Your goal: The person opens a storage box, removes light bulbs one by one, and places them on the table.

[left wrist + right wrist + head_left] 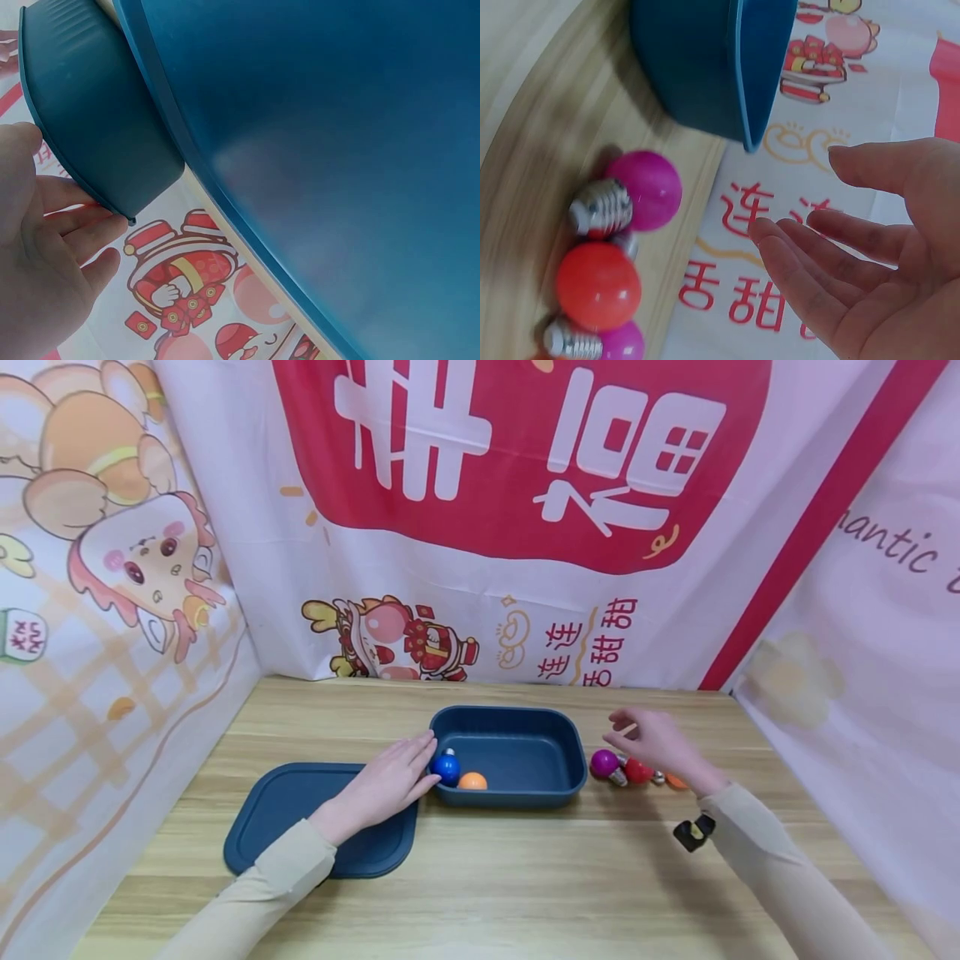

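Note:
A dark blue rectangular box (536, 797) stands uncovered on the table. Inside, at its left end, lie a blue light bulb (447, 768) and an orange one (473, 781). My left hand (393, 778) rests against the box's left side, fingertips along the rim (82, 187). To the right of the box, my right hand (654, 739) hovers above a row of small bulbs, its fingers loosely bent and nothing between them. A purple bulb (649, 190) and a red bulb (598, 285) with silver screw bases lie there, beside an orange bulb (676, 782).
A flat dark blue lid (300, 810) lies on the table left of the box, under my left forearm. The wooden table (525, 877) ends at a printed cloth backdrop (480, 543), with more cloth at both sides. A black strap (693, 832) sits at my right wrist.

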The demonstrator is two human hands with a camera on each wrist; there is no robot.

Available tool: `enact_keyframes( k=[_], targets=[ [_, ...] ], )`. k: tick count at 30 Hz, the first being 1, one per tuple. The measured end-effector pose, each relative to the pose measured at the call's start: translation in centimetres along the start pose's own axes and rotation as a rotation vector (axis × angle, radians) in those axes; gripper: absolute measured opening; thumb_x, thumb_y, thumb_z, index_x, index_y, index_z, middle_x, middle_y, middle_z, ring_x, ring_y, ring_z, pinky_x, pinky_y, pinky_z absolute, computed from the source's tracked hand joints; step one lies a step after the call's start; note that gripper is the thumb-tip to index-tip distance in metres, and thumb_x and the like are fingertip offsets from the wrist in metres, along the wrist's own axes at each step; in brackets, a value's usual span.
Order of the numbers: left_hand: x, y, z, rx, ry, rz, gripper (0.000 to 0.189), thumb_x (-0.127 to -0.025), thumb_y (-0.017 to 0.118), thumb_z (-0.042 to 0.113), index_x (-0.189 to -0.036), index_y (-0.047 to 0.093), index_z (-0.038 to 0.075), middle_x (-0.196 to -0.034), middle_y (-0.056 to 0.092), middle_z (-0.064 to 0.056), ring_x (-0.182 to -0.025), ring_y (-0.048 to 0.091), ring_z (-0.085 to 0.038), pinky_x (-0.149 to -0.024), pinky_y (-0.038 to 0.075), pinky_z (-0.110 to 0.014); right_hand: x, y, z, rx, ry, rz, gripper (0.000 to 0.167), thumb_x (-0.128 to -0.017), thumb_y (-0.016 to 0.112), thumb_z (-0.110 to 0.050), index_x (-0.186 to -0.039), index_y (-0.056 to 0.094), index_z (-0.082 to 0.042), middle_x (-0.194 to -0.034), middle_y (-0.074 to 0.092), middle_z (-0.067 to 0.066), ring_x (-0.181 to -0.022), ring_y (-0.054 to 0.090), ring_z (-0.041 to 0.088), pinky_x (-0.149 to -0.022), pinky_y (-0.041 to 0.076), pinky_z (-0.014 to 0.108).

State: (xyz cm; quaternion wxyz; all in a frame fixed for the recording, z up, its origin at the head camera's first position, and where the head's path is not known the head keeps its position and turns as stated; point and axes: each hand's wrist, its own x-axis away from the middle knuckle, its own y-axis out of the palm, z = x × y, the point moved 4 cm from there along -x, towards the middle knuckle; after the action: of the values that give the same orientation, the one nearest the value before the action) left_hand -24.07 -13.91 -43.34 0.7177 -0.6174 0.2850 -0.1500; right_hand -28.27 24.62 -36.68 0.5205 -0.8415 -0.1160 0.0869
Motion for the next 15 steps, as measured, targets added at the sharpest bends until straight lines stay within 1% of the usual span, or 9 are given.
enact_keyframes(
  k=[4,10,15],
  targets=[
    [0.0,0.0,0.0,-0.010,0.002,0.004,0.062,-0.101,0.054,0.042,-0.146,0.047,-0.001,-0.154,0.045,-0.018,-0.141,0.047,-0.032,-0.115,0.040,-0.051,-0.5,0.7,-1.2,-0.014,-0.043,0.011,0.038,-0.095,0.066,-0.027,-0.121,0.063,0.001,-0.116,0.070,0.022,-0.095,0.072,0.029,-0.082,0.062,0.042],
    [0.0,-0.1,0.0,0.003,-0.005,-0.003,0.063,-0.100,0.055,0.042,-0.146,0.046,-0.001,-0.155,0.044,-0.018,-0.142,0.046,-0.033,-0.116,0.040,-0.051,-1.2,2.1,-3.3,-0.027,-0.158,0.044,0.032,-0.093,0.069,-0.021,-0.113,0.066,0.003,-0.109,0.072,0.023,-0.088,0.074,0.029,-0.079,0.062,0.042],
    [-0.1,-0.1,0.1,0.004,-0.008,-0.014,0.064,-0.101,0.054,0.042,-0.147,0.045,-0.001,-0.155,0.043,-0.018,-0.142,0.045,-0.033,-0.116,0.039,-0.051,-1.5,3.4,-4.6,-0.016,-0.244,0.063,0.029,-0.091,0.071,-0.018,-0.110,0.067,0.003,-0.104,0.073,0.022,-0.083,0.074,0.027,-0.074,0.063,0.039]
  ],
)
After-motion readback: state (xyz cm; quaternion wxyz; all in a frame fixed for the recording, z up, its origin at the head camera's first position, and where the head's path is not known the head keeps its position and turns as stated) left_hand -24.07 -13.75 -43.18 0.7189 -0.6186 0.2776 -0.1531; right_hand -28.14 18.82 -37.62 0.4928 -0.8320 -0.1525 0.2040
